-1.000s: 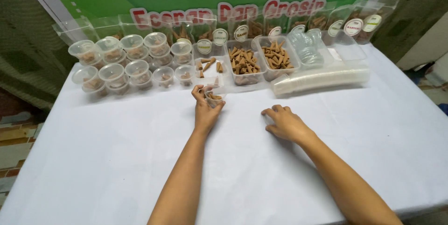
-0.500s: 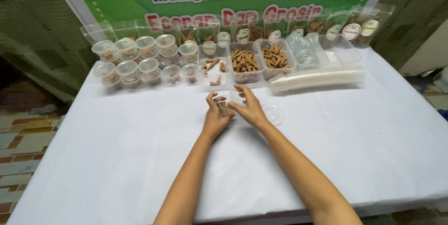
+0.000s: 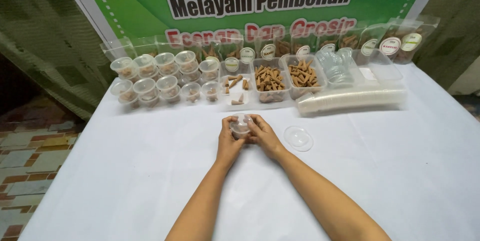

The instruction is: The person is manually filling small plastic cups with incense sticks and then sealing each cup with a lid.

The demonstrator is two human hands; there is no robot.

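Clear, small round plastic cup (image 3: 241,124) sat pinched between the left hand (image 3: 228,141) and right hand (image 3: 265,137), fingers curled close around it, above the white tablecloth (image 3: 125,181).

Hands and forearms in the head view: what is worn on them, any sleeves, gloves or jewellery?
Nothing worn shows. The left hand and right hand are bare, without gloves, and both forearms are uncovered to the frame edge. No watch, bracelet or ring is visible.

Stacked lidded cups (image 3: 160,78), cone trays (image 3: 286,77), loose lid (image 3: 298,138), white tablecloth (image 3: 400,171).
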